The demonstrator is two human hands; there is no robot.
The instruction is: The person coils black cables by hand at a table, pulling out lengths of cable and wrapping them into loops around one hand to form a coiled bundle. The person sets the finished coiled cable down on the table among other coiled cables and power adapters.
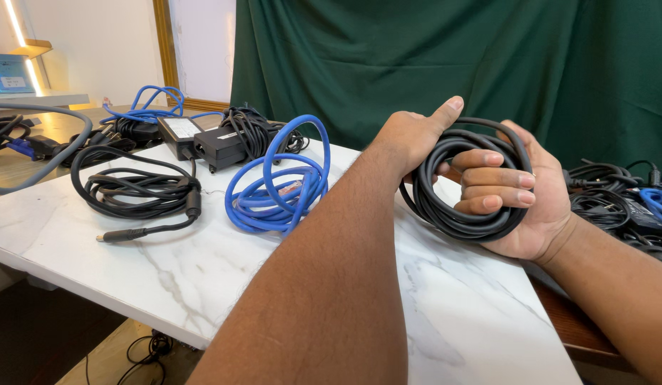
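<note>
Here both hands [488, 171] grip a coiled black cable [455, 214].

Left hand [415, 135] fingers hidden behind black cable coil [459, 207]; right-edge cables [623, 207] cut off.

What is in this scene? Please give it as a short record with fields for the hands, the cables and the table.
left hand: grips the black cable coil, thumb raised
right hand: fingers curled through the same coil, palm under it
table: white marble top
blue cable: loose coil at the middle of the table
black cable with plug: coiled, on the left of the table
power adapters: two black blocks at the far edge
backdrop: dark green cloth
</note>
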